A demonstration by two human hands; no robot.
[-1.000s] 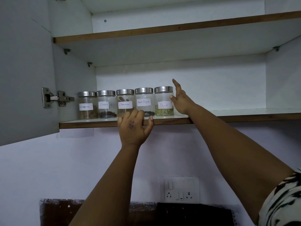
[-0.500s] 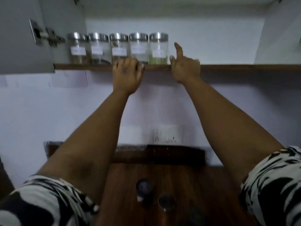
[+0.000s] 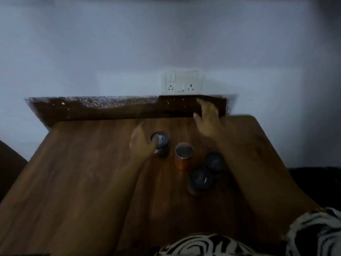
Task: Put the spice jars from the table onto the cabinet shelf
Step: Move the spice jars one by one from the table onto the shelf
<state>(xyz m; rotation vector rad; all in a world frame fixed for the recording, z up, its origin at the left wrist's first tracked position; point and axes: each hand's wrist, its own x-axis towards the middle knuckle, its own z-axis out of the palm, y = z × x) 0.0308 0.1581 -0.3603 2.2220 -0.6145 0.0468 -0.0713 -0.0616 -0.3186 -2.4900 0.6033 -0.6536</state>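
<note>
Several metal-lidded spice jars stand on the wooden table [image 3: 83, 172]. The farthest jar [image 3: 162, 140] has my left hand [image 3: 141, 145] against its left side, fingers spread and one fingertip over the lid; the blur hides any firm grip. An orange-filled jar [image 3: 183, 156] stands just to its right, and two dark-lidded jars [image 3: 215, 161] [image 3: 201, 180] stand nearer me on the right. My right hand [image 3: 207, 121] hovers open above the table's far edge, holding nothing. The cabinet shelf is out of view.
A dark speckled ledge [image 3: 110, 108] runs along the wall behind the table. A white double socket plate [image 3: 181, 82] is on the wall above it. My black-and-white patterned sleeve [image 3: 313, 235] fills the bottom right corner.
My view has swung down from the shelf to the table. Both hands have left the shelf edge; the left has come down to the farthest jar, the right over the table's back edge.
</note>
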